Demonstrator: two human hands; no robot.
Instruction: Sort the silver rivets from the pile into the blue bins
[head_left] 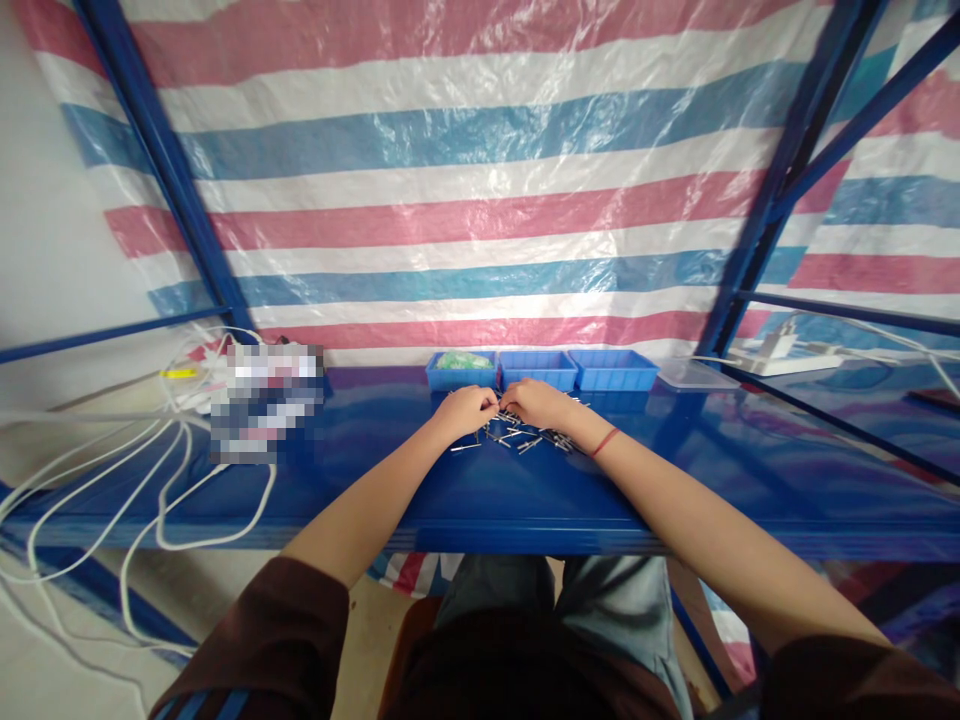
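Several thin metal pins or rivets (513, 436) lie scattered on the blue tabletop (465, 495). Over them, close together, are my left hand (474, 408) and my right hand (536, 404). Both hands have their fingers curled and pinched, nearly meeting tip to tip. What sits between the fingertips is too small to make out. Just behind the hands stand three blue plastic bins in a row: the left bin (459, 378) holds something greenish in clear plastic, while the middle bin (537, 366) and the right bin (613, 370) show bare inner walls.
White cables (166, 470) loop over the table's left side beside a pixelated bundle (266, 400). A clear plastic lid (697, 374) and a white power strip (787, 362) lie at the right. Blue metal posts (161, 170) frame a striped plastic sheet (465, 220) behind.
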